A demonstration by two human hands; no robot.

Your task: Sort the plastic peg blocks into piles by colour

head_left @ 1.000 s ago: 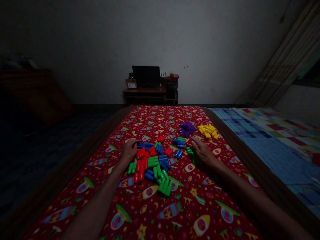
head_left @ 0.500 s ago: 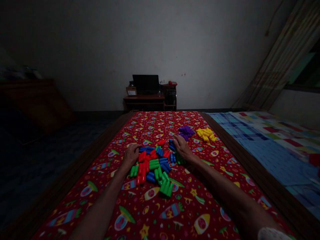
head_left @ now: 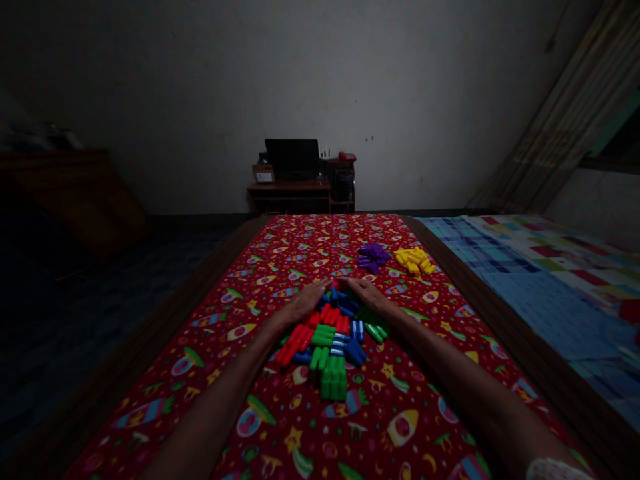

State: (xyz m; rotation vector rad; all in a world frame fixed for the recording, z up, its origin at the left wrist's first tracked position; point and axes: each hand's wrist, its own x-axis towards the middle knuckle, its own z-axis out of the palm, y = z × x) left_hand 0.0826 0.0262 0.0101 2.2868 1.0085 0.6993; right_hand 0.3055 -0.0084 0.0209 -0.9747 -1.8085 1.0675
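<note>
A mixed heap of small plastic pieces lies on the red patterned cloth (head_left: 295, 440), with red pieces (head_left: 299, 339), green pieces (head_left: 333, 380) and blue pieces (head_left: 355, 351) together. My left hand (head_left: 307, 301) curves around the heap's far left side, fingers stretched out and touching its edge. Around the far right side bends my right hand (head_left: 370, 297), its fingers also extended. The fingertips of both hands nearly meet behind the heap, beside a few red and blue pieces. Neither hand grasps a piece.
Beyond my right hand sit a purple pile (head_left: 373, 257) and a yellow pile (head_left: 414, 261) of similar pieces. A bed with a blue and patchwork cover (head_left: 500, 287) adjoins the table on the right. Against the far wall stands a desk with a dark monitor (head_left: 293, 160).
My left hand has moved right and away from me, around the heap's far edge. The mixed pieces are pushed closer together and shifted to the right. My right hand stays on its side.
</note>
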